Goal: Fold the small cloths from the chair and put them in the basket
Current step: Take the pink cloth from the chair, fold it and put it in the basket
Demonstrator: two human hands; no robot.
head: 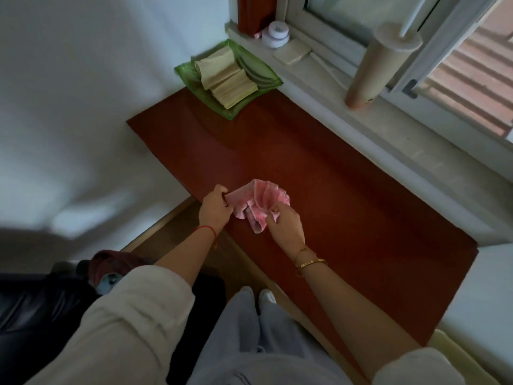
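**Pink cloth held in both hands over the desk**

A crumpled pink cloth (259, 198) hangs bunched between the two hands above the near left part of the red-brown desk (327, 173). Whether its lower folds touch the wood cannot be told. The left hand (213, 207) has its fingers curled in, pinching the cloth's left edge. The right hand (286, 226) pinches the cloth's lower right side between thumb and fingers, so both hands grip the same piece. A red string (206, 229) circles the left wrist and gold bangles (310, 263) sit on the right.

At the far left corner of the desk, just beside the windowsill (308, 70), stands the green basket (183, 72). Folded beige cloths (225, 78) lie in it, overlapping in a row.

At the lower left is the dark chair (36, 304), with a dark red cloth (111, 262) heaped on it and a scrap of pale blue fabric (109, 282) just below that.

On the windowsill stand a small white round jar (275, 33) and, further right, a tall cardboard tube (374, 70) — leaning slightly towards the window frame.
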